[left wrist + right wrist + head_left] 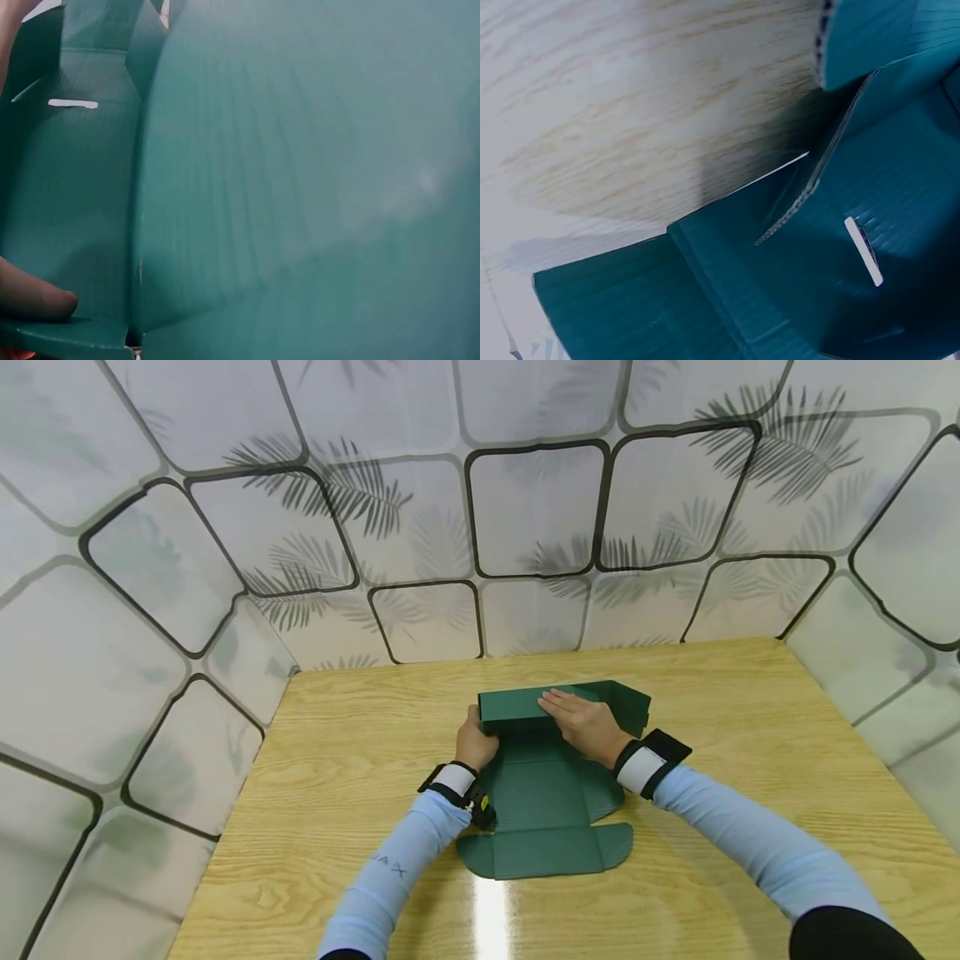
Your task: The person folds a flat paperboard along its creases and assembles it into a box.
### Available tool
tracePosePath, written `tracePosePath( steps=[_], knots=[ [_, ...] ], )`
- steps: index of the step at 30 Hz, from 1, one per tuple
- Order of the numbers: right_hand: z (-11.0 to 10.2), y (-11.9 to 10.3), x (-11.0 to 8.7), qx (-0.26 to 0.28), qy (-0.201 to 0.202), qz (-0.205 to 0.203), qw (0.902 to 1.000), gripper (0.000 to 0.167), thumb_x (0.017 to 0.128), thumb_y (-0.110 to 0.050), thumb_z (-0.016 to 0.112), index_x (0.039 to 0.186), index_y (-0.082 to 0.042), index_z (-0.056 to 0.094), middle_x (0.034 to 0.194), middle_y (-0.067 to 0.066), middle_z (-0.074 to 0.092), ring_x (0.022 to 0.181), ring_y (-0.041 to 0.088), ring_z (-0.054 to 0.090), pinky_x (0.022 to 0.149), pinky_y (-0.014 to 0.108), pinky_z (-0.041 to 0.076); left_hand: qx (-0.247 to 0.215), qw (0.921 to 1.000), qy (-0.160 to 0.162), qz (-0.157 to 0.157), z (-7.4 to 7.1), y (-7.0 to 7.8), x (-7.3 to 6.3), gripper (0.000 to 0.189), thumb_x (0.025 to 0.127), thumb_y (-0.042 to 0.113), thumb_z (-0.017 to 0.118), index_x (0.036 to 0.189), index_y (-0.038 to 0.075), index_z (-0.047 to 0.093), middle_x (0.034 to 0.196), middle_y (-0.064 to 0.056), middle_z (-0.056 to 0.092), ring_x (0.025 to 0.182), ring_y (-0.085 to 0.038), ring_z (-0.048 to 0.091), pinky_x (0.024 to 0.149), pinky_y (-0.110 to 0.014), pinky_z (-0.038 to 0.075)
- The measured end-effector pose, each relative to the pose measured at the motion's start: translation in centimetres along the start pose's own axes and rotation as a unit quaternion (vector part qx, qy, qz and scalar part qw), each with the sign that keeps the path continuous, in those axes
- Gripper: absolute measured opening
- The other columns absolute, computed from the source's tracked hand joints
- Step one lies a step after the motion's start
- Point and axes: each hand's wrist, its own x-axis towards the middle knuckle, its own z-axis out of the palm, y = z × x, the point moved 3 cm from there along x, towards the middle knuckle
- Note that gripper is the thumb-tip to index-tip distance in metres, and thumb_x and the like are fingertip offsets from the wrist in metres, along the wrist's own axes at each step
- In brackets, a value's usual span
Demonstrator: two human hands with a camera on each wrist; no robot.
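A dark green cardboard box [538, 793], partly folded, lies on the table with its far wall raised and a panel folded over it. My left hand [476, 743] grips the left end of that raised part; in the left wrist view its thumb [37, 294] presses inside, over a flap's edge. On the top of the far panel rests my right hand [588, 727], fingers straight and together. A side flap [628, 703] sticks out at the right end. The right wrist view shows a slot [864, 252] in the cardboard, but not the right hand's fingers.
The wooden table [352, 743] runs up to a patterned curtain [540, 510] at the back and sides. Toward me, the box's near panel [547, 853] lies flat with rounded tabs at both ends. A bright reflection shows on the wood in front of it.
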Motion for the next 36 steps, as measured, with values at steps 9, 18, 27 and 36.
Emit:
tracePosePath(
  steps=[9,18,27,36],
  knots=[
    [0.1,0.3,0.0,-0.01,0.024,-0.001,0.9997,0.045,0.065,0.0,0.081,0.109,0.0,0.071,0.104,0.017,0.072,0.095,0.029,0.07,0.072,0.037,0.058,0.014,0.9983,0.011,-0.056,-4.9,9.6,-3.4,0.042,0.076,-0.007,0.056,0.117,-0.002,0.049,0.099,-0.028,0.067,0.073,-0.031,0.057,0.06,-0.041,0.043],
    [0.1,0.6,0.3,-0.007,0.023,0.014,0.9996,0.041,0.068,0.0,0.081,0.108,0.0,0.072,0.104,0.016,0.073,0.095,0.029,0.07,0.074,0.038,0.058,-0.007,0.9984,0.024,-0.05,-4.8,9.5,-2.8,0.045,0.074,-0.008,0.052,0.119,-0.002,0.051,0.099,-0.03,0.067,0.066,-0.028,0.05,0.055,-0.037,0.034],
    [0.2,0.7,0.2,0.004,0.022,0.014,0.9997,0.041,0.067,0.0,0.082,0.107,0.0,0.072,0.104,0.017,0.073,0.095,0.029,0.07,0.073,0.038,0.058,0.009,0.9971,0.055,-0.051,-4.6,9.5,-3.1,0.046,0.073,-0.011,0.054,0.117,-0.003,0.052,0.1,-0.028,0.068,0.074,-0.037,0.061,0.057,-0.044,0.043],
    [0.5,0.5,0.0,0.005,0.034,0.015,0.9993,0.042,0.066,0.001,0.082,0.107,0.0,0.072,0.103,0.017,0.073,0.094,0.029,0.07,0.073,0.038,0.058,0.022,0.9976,0.019,-0.063,-5.0,9.5,-3.1,0.042,0.076,-0.008,0.056,0.117,-0.003,0.051,0.094,-0.028,0.068,0.061,-0.027,0.051,0.048,-0.033,0.032]
  ],
)
